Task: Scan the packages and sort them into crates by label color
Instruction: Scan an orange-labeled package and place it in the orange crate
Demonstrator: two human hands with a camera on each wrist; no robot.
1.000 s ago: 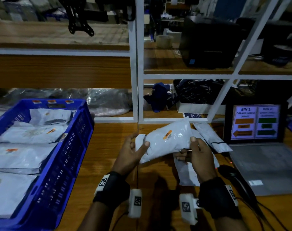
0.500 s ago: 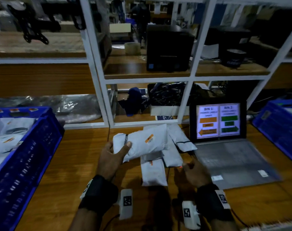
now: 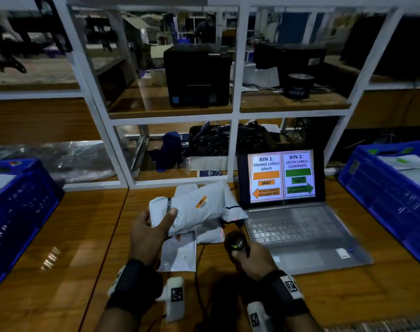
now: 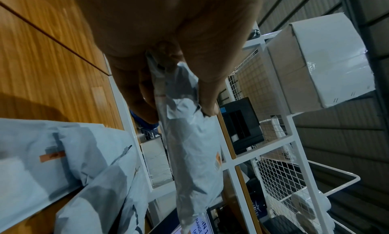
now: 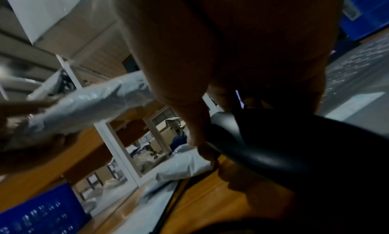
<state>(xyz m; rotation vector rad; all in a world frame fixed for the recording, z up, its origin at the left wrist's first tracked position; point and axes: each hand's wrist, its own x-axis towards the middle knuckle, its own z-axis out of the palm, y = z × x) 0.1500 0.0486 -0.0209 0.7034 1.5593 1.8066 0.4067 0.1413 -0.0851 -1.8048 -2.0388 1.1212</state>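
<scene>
My left hand (image 3: 153,230) grips one end of a white poly package (image 3: 197,209) (image 4: 193,154) with an orange label (image 3: 201,202), held above the table in front of the laptop. My right hand (image 3: 248,256) grips a black handheld scanner (image 3: 236,243) (image 5: 263,137), its head pointing toward the package; a green light shows on its top. Other white packages (image 3: 180,252) lie on the table under the held one. A blue crate (image 3: 19,207) stands at the left, another blue crate (image 3: 383,188) at the right.
An open laptop (image 3: 297,226) right of the packages shows bin 1 orange labels with a left arrow, bin 2 green labels with a right arrow. A white metal shelf frame (image 3: 235,149) with a black printer (image 3: 197,75) rises behind the table. The scanner cable (image 3: 199,283) runs toward me.
My right hand let go of the package, dropped to the table and took hold of the scanner. The left hand alone keeps the package. My view swung to the right.
</scene>
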